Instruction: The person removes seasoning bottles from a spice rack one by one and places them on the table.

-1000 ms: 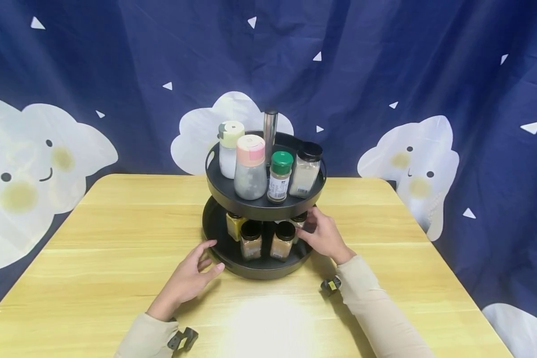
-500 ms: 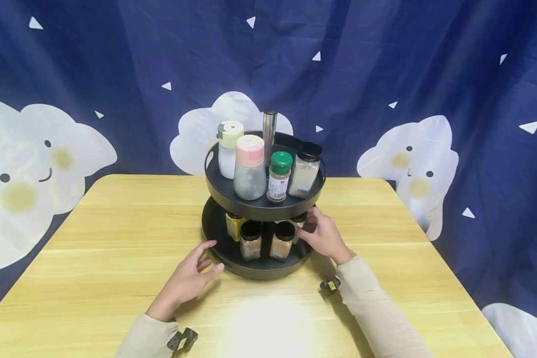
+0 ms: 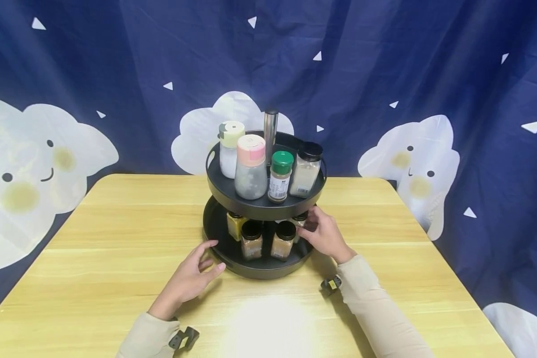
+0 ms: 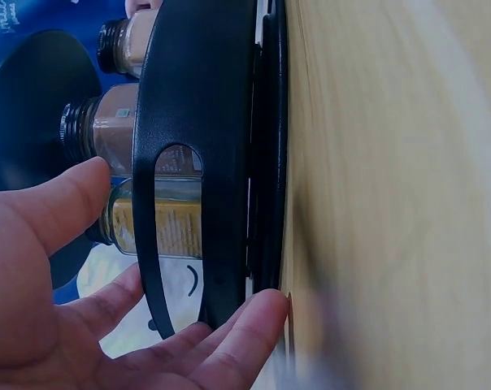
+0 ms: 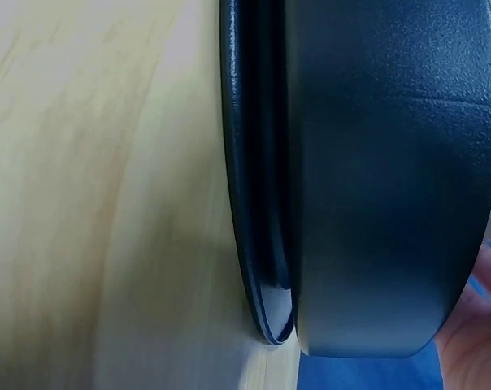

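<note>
A black two-tier turntable rack (image 3: 268,211) stands on the table. My left hand (image 3: 189,278) is at the left of the lower tray, fingers spread and slightly bent; in the left wrist view its fingertips (image 4: 258,321) lie by the tray's slotted rim (image 4: 193,106), the thumb apart. My right hand (image 3: 325,236) reaches over the lower tray's right side. Thumb and fingers are about a black-lidded spice jar (image 3: 300,219), largely hidden by the upper tray and another jar. Beside it are two brown spice jars (image 3: 251,243) and a yellow spice jar (image 3: 234,226).
The upper tray (image 3: 259,206) carries a pink-capped bottle (image 3: 250,171), a pale-capped bottle (image 3: 229,156), a green-capped spice bottle (image 3: 279,179), a black-lidded jar (image 3: 306,171) and a tall slim container (image 3: 270,134). Behind the wooden table (image 3: 138,223) hangs a blue curtain (image 3: 295,49).
</note>
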`<control>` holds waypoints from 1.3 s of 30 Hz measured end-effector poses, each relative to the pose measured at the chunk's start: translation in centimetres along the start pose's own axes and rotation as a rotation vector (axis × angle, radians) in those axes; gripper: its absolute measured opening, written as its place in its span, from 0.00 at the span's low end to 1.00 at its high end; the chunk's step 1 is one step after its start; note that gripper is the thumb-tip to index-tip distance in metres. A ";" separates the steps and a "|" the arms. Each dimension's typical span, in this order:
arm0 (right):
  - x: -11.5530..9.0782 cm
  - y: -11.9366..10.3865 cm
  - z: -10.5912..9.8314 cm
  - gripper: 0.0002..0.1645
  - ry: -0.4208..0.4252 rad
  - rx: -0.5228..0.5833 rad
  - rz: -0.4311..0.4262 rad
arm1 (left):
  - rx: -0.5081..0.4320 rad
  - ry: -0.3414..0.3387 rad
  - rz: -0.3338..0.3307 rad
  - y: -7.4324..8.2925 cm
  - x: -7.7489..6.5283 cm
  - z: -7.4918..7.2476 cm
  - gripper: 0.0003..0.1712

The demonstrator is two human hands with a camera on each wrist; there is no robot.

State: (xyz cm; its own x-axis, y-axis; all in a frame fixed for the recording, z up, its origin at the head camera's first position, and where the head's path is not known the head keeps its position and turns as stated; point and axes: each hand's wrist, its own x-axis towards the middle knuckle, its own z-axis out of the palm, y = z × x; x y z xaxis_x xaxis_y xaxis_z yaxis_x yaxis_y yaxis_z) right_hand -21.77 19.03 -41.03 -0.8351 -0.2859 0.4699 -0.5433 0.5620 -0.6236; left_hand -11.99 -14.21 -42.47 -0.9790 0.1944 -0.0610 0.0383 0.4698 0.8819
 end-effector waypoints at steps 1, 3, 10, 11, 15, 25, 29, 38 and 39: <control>0.0 0.0 0.0 0.26 0.000 0.004 0.002 | 0.000 0.000 0.000 0.0 0.0 0.0 0.37; 0.0 -0.1 -0.1 0.25 0.003 0.006 0.007 | 0.001 -0.001 0.001 0.0 0.1 0.0 0.37; 0.1 -0.4 -0.4 0.24 0.005 -0.004 0.017 | -0.008 -0.005 0.000 -0.1 0.1 0.0 0.37; 0.1 -0.4 -0.4 0.24 0.003 -0.002 0.016 | -0.010 -0.004 -0.001 -0.1 0.1 0.0 0.37; 0.2 -0.5 -0.5 0.24 -0.003 0.013 0.023 | -0.017 0.001 -0.002 -0.1 0.1 0.0 0.37; 0.1 -0.8 -0.8 0.24 0.006 0.028 0.032 | -0.014 0.005 0.001 -0.1 0.1 0.0 0.37; 0.1 -0.8 -0.8 0.24 0.005 0.045 0.024 | -0.005 0.010 0.005 -0.2 0.2 0.1 0.36; 0.1 -0.8 -0.9 0.25 0.008 0.032 0.045 | -0.002 0.017 0.006 -0.3 0.2 0.1 0.36; 0.1 -0.8 -1.0 0.25 0.008 0.033 0.048 | -0.002 0.018 0.006 -0.3 0.2 0.1 0.36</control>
State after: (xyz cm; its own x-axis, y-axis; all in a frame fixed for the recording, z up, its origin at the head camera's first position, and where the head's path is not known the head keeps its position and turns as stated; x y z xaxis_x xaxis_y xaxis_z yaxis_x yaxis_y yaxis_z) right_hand -21.39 19.30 -39.87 -0.8596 -0.2534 0.4438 -0.5055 0.5487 -0.6659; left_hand -12.20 -14.20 -42.84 -0.9821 0.1822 -0.0475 0.0440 0.4673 0.8830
